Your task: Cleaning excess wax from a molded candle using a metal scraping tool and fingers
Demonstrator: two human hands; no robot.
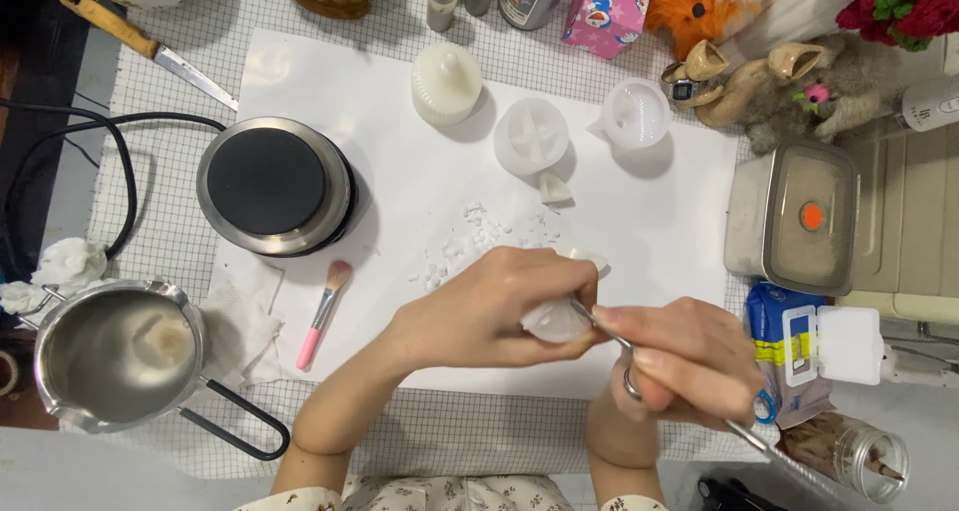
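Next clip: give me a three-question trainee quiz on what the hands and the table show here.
1. True or false: the left hand holds a small translucent white wax piece.
2. What does the right hand hold? A) pink brush B) thin metal tool C) knife
3. What lies directly left of the pink-handled makeup brush?

Key:
1. True.
2. B, the thin metal tool, tip against the wax piece.
3. A crumpled white paper towel, beside the steel melting pot.

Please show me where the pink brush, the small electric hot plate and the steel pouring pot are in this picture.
pink brush (322,316): head view, point on the middle of its handle.
electric hot plate (266,180): head view, point on the centre of its black top.
steel pouring pot (118,354): head view, point on its inner bottom.
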